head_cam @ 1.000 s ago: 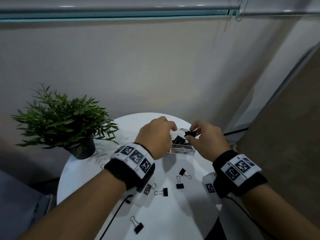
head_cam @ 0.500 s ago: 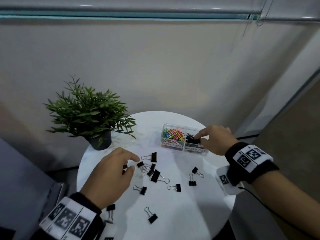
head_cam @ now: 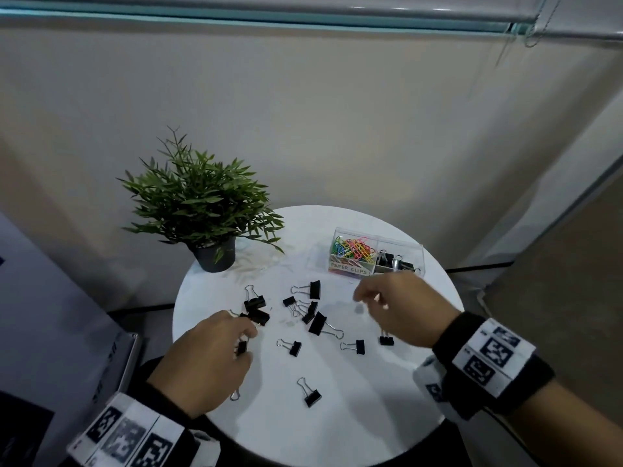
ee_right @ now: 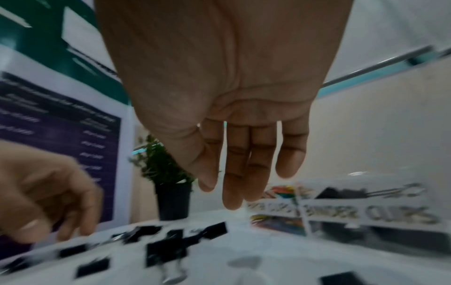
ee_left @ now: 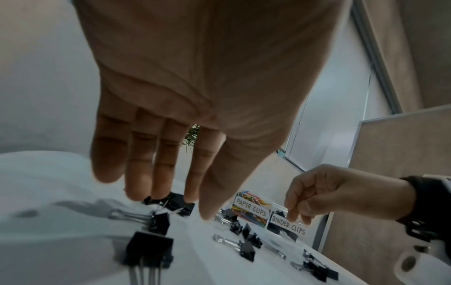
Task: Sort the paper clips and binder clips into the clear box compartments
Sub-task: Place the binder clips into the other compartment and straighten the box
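Note:
The clear box [head_cam: 418,247] stands at the back right of the round white table [head_cam: 337,419]. Its left compartment holds coloured paper clips [head_cam: 354,247]; its right one holds black binder clips [head_cam: 392,261]. Several loose binder clips [head_cam: 317,323] lie scattered mid-table. My left hand [head_cam: 249,343] hovers low over the left clips, and its straight fingers reach one binder clip [ee_left: 160,221] without gripping it. My right hand [head_cam: 365,301] hangs just in front of the box, fingers relaxed, holding nothing. The right wrist view shows the right hand's fingers [ee_right: 234,192] hanging straight and bare.
A potted green plant [head_cam: 199,203] stands at the table's back left. A wall runs close behind the table. A dark printed board [ee_right: 56,135] stands to the left, off the table. A strip of bare tabletop lies near me.
My right hand has let the binder clip go in the box and drawn back towards me. My left hand has swung from the box down to the loose clips on the left.

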